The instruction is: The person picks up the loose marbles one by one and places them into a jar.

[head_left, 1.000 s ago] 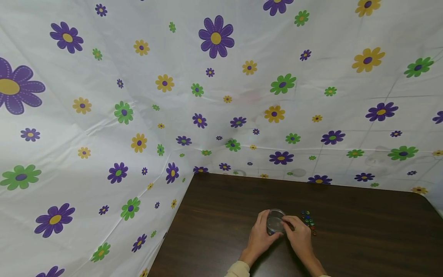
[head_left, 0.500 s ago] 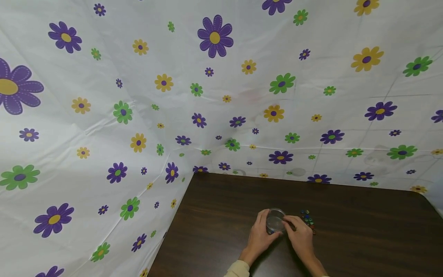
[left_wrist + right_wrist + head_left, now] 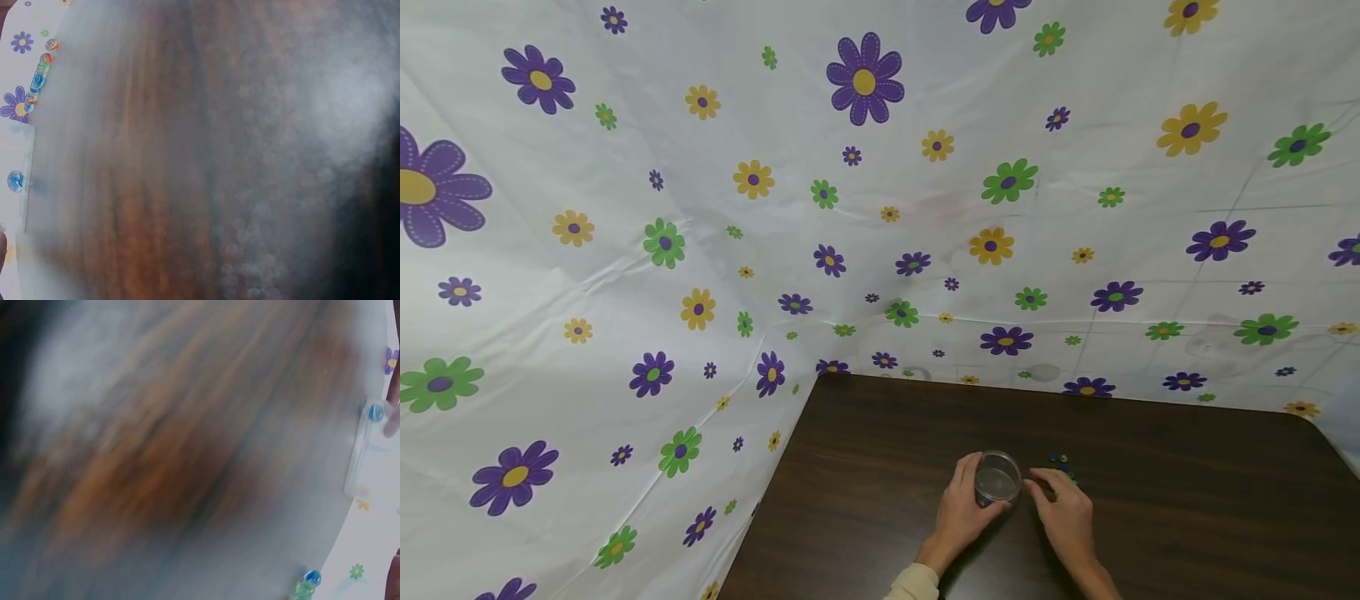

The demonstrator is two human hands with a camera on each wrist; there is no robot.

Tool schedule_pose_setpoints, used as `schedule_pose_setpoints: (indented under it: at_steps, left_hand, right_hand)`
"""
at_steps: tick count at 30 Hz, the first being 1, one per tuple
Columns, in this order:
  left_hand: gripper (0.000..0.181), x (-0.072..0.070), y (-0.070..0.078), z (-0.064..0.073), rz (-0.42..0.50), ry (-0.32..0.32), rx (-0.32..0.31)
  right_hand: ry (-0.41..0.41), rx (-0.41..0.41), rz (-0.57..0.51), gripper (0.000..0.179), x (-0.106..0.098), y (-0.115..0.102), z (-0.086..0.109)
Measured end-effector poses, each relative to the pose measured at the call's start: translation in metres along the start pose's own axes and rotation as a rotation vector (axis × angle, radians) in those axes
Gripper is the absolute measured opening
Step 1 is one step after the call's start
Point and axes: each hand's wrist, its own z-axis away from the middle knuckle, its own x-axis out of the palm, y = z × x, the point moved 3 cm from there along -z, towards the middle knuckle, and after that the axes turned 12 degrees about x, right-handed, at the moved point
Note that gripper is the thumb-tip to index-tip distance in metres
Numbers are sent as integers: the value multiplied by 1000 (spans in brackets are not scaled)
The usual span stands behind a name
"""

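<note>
A clear round container [image 3: 997, 482] stands on the dark table, and my left hand [image 3: 962, 504] grips its left side, thumb and fingers around the wall. One blue marble [image 3: 15, 181] shows through the container in the left wrist view. The same blue marble [image 3: 375, 412] appears near a fingertip in the right wrist view. My right hand [image 3: 1066, 512] is just right of the container, apart from it, thumb and index finger bent toward each other with nothing visible between them. Loose glass marbles [image 3: 1062, 460] lie just beyond the right hand, which partly covers them.
The dark wood table [image 3: 1210, 500] runs to a rounded far right corner [image 3: 1303, 421]. A white sheet with flowers [image 3: 865, 208] hangs behind it and along the left side. Several marbles [image 3: 39, 80] sit in a line in the left wrist view.
My right hand has moved right, off the container's rim, and now covers more of the loose marbles. The left hand and container have stayed in place.
</note>
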Motion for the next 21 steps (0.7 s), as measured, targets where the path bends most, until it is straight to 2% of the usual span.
schedule_pose_setpoints:
  at_steps: [12,21]
  left_hand:
    - [86,1,1,0,7,-7,-26]
    - [85,2,-1,1,35,-21,-51]
  right_hand:
    - [5,13,69,36,-21,15,2]
    - [-7,119,142,34,-34,28,2]
